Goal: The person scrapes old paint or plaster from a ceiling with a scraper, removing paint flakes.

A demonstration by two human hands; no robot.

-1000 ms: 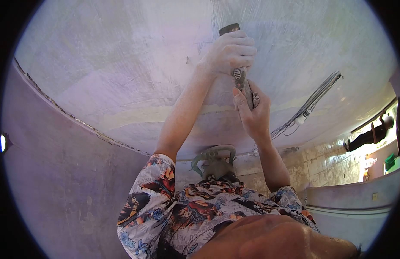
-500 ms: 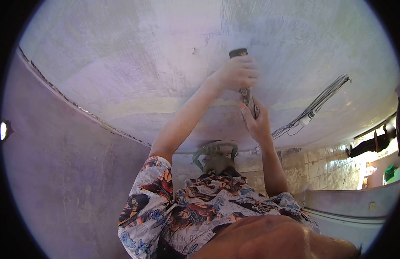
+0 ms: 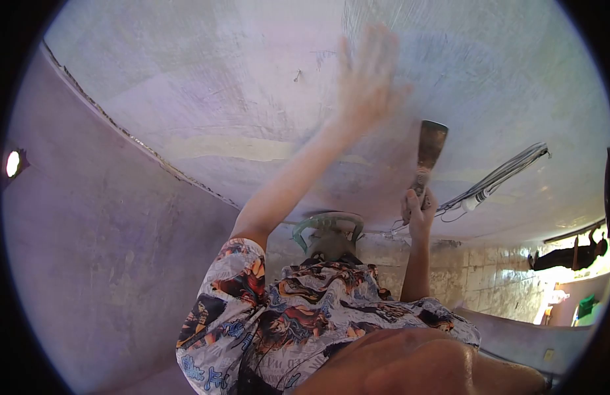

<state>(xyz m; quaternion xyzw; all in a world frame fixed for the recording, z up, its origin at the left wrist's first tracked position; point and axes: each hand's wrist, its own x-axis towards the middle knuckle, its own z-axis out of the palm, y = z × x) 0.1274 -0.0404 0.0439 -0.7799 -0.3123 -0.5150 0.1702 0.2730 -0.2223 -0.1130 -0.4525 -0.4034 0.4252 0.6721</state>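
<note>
My left hand [image 3: 371,82] is raised before a pale plastered surface [image 3: 252,79], blurred by motion, its fingers apart and nothing in it. Whether the palm touches the surface I cannot tell. Lower and to the right, my right hand [image 3: 419,209] is closed round the handle of a putty knife [image 3: 431,146]. Its wide, stained blade points up, apart from my left hand.
A bundle of grey wires [image 3: 502,174] with a white fitting [image 3: 475,199] hangs right of the knife. A green chair [image 3: 328,220] shows below my arms. A purplish wall [image 3: 107,243] rises at left. At far right is a person in dark clothes [image 3: 571,257] by a bright opening.
My left hand has let go of the putty knife and moved up, its fingers now spread. My right hand has moved right and down with the knife, whose blade now shows fully.
</note>
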